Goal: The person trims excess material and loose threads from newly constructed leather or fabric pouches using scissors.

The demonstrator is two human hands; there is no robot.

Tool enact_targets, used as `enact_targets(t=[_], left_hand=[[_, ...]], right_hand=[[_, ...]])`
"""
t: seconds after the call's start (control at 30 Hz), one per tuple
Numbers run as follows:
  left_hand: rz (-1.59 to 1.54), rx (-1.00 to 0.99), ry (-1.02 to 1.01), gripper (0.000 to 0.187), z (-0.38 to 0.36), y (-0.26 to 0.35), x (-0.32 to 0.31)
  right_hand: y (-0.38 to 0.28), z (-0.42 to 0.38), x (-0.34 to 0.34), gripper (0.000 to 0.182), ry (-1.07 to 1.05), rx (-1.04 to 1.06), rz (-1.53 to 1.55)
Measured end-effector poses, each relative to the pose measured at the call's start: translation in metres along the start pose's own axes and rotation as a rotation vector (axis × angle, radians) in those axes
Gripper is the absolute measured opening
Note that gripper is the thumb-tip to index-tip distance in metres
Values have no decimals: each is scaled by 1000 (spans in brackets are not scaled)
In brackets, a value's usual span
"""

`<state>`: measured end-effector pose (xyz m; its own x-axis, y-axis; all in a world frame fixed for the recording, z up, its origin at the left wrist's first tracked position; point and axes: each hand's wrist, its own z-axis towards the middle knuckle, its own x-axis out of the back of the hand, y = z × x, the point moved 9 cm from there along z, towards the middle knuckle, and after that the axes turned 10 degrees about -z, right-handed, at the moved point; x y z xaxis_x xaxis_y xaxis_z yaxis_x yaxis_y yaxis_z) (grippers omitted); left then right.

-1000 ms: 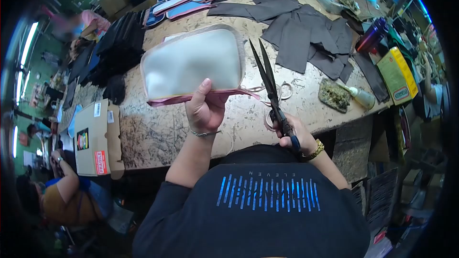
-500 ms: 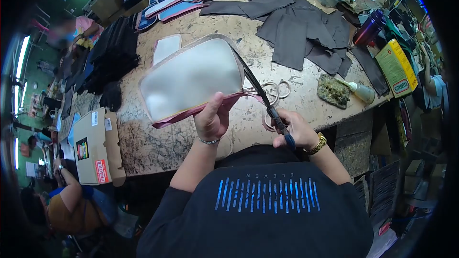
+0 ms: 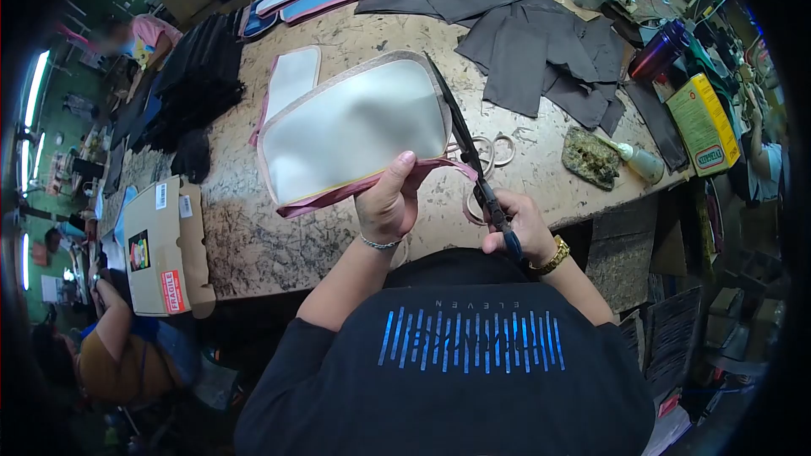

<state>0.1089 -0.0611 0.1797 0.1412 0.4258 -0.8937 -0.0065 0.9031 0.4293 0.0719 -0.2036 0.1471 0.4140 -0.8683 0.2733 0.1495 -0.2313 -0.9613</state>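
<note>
My left hand pinches the lower edge of a white panel with a grey-pink border and pink fabric along its bottom, thumb on top. My right hand is closed round the handles of long black scissors. The scissor blades lie along the panel's right edge, pointing up and away. A pink strip runs from the panel to the scissors. Pale cord loops lie on the table just beyond the scissors. A second white piece rests behind the panel.
On the worktable lie dark grey fabric pieces, blue and white panels, a crusty block and a bottle. A cardboard box sits left, a yellow box right. Other people are at the left and far right.
The panel and my left hand have shifted slightly right. The scissors' tips have moved up and a little right along the panel's edge.
</note>
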Motion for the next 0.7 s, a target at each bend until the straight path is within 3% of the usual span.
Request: enact_targets(t=[0.43,0.53,0.7], left_hand=[[59,47,-94,27,-5,-9,7],[124,40,-71,25,-11,-13,1],[176,116,-59,28,-11,-18,10]], right_hand=[[0,-11,3,37,153,-11,-30],[-11,-11,3,33,121,114,29],[5,-15,-1,40,190,-27,-38]])
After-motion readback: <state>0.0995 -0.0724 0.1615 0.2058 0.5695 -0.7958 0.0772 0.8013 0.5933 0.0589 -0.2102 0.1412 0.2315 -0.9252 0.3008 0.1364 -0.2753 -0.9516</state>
